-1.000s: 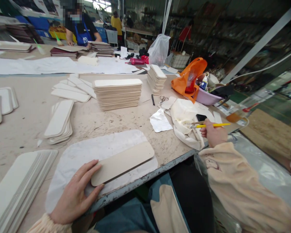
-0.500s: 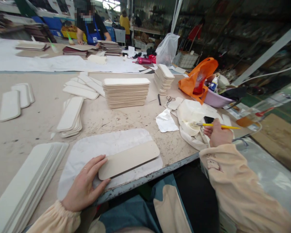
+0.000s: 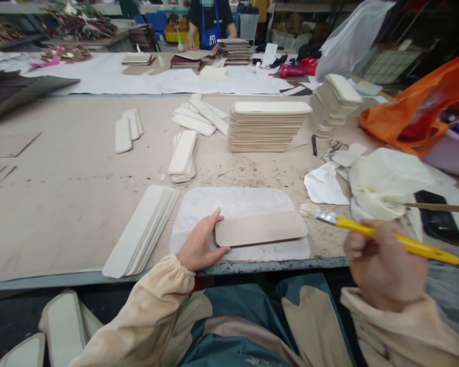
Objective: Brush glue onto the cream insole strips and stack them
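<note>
My left hand (image 3: pixel 202 242) grips the left end of a long beige panel with rounded corners (image 3: pixel 263 228), thumb at the near edge and fingers at the far edge. The panel lies on a white rounded sheet (image 3: pixel 248 196) near the table's front edge. In my right hand (image 3: pixel 386 260) is a yellow-handled paintbrush (image 3: pixel 409 244), held above the table's right side. Its pale bristles point left, close to the panel's right end. Behind the brush sits a white plastic-lined container (image 3: pixel 386 176) of pale paste, with a thin brown-handled tool (image 3: pixel 432 206) resting on it.
Long white panels (image 3: pixel 143 232) lie fanned at left; a tall stack (image 3: pixel 268 127) stands behind. Scissors (image 3: pixel 337 147), a black pen (image 3: pixel 314 145), a phone (image 3: pixel 438 216) and an orange bag (image 3: pixel 409 109) are at right. Across the table, a person in a blue apron (image 3: pixel 211 30) works.
My right hand has brought the paintbrush from the paste container toward the panel. My left hand stays at the panel's left end. The view has shifted left.
</note>
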{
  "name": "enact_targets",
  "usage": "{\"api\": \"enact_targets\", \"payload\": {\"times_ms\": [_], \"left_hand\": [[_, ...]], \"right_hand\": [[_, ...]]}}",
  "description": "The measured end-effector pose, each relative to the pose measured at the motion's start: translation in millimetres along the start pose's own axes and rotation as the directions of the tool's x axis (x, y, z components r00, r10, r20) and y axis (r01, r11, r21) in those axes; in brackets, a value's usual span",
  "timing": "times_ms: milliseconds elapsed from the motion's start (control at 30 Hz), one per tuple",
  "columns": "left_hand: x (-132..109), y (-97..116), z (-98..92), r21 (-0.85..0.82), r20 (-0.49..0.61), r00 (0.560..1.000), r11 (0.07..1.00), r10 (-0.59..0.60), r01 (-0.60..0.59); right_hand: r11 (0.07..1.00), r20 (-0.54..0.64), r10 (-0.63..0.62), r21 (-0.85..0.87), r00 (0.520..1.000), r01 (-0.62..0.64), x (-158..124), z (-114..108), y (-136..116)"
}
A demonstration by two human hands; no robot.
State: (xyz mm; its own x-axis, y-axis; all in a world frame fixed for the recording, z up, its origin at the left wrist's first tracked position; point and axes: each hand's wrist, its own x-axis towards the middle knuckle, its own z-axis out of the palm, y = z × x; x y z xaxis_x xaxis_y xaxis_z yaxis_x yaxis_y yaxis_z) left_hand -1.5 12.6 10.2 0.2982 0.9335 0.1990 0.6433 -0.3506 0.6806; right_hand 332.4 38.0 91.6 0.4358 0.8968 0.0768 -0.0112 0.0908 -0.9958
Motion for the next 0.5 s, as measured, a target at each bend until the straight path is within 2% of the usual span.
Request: {"api": "enact_targets", "payload": {"times_ms": [100, 200, 333, 500], "left_hand": [[0, -1, -0.5, -0.024, 0.003, 1.0, 1.0, -0.004, 0.004], [0, -2, -0.3, -0.033, 0.002, 1.0, 0.999, -0.01, 0.01], [0, -4, 0.7, -0.054, -0.002, 1.0, 0.998, -0.013, 0.013], [0, -5, 0.4, -0.066, -0.002, 1.0, 0.998, -0.007, 0.007]], "right_hand": [[0.997, 0.237, 0.059, 0.034, 0.97, -0.068, -44, 54, 12], [0.996, 0.39, 0.09, -0.038, 0.916, -0.082, -64, 84, 23], [0.985, 0.484, 0.156, -0.145, 0.861, -0.096, -72, 104, 31], [0.976, 0.552, 0.179, -0.203, 0.814, -0.076, -75, 112, 41]]}}
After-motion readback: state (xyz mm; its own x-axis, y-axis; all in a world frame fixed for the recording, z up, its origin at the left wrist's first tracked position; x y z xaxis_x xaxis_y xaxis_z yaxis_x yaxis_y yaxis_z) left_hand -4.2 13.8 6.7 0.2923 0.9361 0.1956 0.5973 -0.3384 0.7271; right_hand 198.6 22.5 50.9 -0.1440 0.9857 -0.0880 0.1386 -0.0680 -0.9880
